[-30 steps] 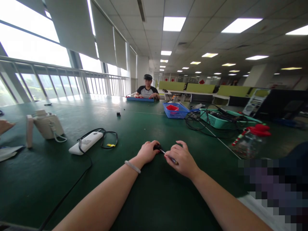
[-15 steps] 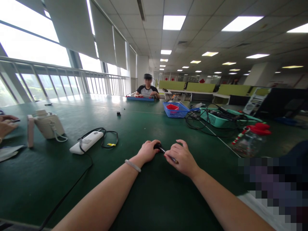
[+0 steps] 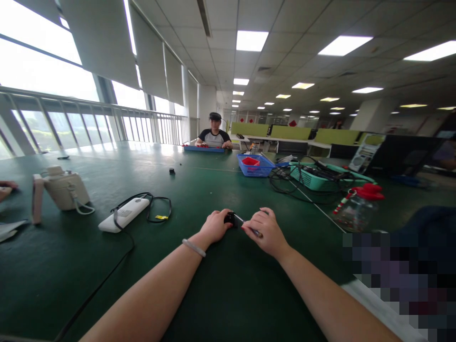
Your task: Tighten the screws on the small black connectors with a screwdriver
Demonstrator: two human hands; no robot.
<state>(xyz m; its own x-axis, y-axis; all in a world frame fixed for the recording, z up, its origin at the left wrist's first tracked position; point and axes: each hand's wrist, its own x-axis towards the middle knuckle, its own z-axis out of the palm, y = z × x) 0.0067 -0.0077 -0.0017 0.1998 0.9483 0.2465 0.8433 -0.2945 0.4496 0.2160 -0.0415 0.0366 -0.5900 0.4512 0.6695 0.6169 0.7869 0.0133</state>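
Note:
My left hand point(image 3: 216, 225) is closed around a small black object point(image 3: 230, 218) low over the green table; its exact kind is too small and too covered to make out. A pale bangle point(image 3: 194, 247) circles that wrist. My right hand point(image 3: 266, 232) pinches a slim screwdriver point(image 3: 238, 218), its thin metal shaft pointing left to the black object. The tip is at or against that object; contact cannot be told for certain. Part of the handle shows beneath my right fingers.
Left of my hands lie a white power bank point(image 3: 124, 214) and black cable, with a beige bottle point(image 3: 67, 190) beyond. A blue basket point(image 3: 256, 166), a green basket point(image 3: 309, 176) and a red-lidded jar point(image 3: 359, 206) stand to the right. Across the table point(image 3: 149, 280) sits a person point(image 3: 214, 135).
The view has shifted slightly. More of the black object and the metal shaft shows between my hands. At the far left, another person's hand has moved mostly out of view.

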